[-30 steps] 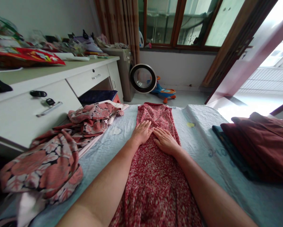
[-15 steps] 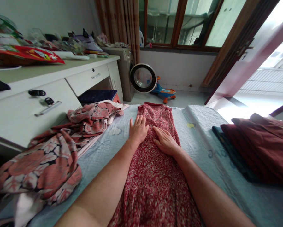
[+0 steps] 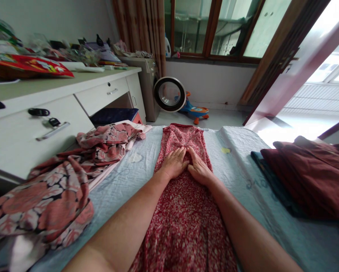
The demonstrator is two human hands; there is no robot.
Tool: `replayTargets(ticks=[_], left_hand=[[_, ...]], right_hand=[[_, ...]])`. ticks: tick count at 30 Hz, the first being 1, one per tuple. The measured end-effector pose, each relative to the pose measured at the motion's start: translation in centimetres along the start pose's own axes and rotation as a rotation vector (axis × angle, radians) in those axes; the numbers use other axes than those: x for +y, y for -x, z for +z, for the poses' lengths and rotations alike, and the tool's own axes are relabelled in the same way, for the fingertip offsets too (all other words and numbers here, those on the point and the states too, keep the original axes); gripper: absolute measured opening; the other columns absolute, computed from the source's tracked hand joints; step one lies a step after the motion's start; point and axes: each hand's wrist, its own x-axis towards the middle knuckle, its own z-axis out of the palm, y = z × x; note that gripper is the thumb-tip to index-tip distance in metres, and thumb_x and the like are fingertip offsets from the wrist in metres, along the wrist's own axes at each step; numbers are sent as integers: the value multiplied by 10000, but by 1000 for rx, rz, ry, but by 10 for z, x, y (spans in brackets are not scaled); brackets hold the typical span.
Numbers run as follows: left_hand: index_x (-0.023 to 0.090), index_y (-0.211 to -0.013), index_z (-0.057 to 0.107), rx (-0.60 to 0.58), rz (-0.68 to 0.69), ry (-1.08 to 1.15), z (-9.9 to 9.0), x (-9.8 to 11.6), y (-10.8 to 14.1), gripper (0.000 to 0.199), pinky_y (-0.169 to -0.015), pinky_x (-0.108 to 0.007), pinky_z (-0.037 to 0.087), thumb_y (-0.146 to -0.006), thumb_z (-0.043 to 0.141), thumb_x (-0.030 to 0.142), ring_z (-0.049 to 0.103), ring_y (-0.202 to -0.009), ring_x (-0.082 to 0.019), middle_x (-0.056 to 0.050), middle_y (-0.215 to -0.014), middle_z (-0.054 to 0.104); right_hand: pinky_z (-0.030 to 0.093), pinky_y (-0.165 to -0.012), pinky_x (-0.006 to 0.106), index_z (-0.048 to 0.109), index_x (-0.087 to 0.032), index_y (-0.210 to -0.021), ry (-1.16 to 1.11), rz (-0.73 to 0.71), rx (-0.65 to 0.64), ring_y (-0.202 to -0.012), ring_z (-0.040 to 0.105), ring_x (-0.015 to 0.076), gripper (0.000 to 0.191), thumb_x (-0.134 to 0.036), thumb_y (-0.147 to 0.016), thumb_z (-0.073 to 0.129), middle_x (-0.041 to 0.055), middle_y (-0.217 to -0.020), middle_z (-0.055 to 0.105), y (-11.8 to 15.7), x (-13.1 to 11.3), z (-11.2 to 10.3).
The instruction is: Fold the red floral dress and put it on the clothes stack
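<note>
A red dress (image 3: 186, 211) with a small pale floral pattern lies lengthwise on the bed, its neck end pointing away from me. My left hand (image 3: 175, 162) rests on its upper middle, fingers pressed together with the cloth gathered at their tips. Close beside it, my right hand (image 3: 198, 166) has its fingers bent onto the same spot of cloth. The fingertips of both hands nearly meet, and the fabric puckers just beyond them. The undersides of both hands are hidden.
A crumpled pink floral garment (image 3: 61, 189) lies on the left of the light blue bedspread (image 3: 124, 177). Folded dark red clothes (image 3: 313, 173) are stacked at the right. Beyond stand a white desk (image 3: 56, 102), a washing machine with its door (image 3: 169, 94) open, and a blue ride-on toy (image 3: 196, 110).
Both hands have come together over the middle of the dress. The left hand moved right and slightly nearer me; the fingers of the right hand have bent, and the cloth now puckers there.
</note>
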Motion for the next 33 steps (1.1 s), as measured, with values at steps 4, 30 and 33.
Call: replayTargets(ticks=[4, 30, 33], left_hand=[[148, -1495, 345, -39, -15, -53, -4, 4, 2, 606, -1203, -451, 248, -981, 400, 464, 258, -1484, -275, -128, -1611, 278], [161, -1515, 339, -85, -65, -58, -10, 11, 1, 654, -1208, -461, 204, -973, 354, 528, 233, -1493, -267, -103, -1626, 244], [168, -1514, 339, -83, -65, -55, -9, 10, 0, 656, -1208, -461, 200, -971, 353, 535, 232, -1493, -267, -100, -1626, 248]], right_hand=[[206, -1236, 442, 232, -104, -1553, 50, 68, -22, -1480, 261, 233, 752, -243, -839, 420, 143, -1590, 306, -1, 2, -6], [283, -1160, 481, 396, -165, -1468, 513, 325, -1, -1448, 318, 289, 583, -501, -1002, 301, 122, -1555, 386, 9, 47, -41], [307, -1147, 459, 432, -163, -1435, 520, 315, -10, -1421, 364, 278, 548, -474, -995, 329, 132, -1528, 423, 6, 50, -45]])
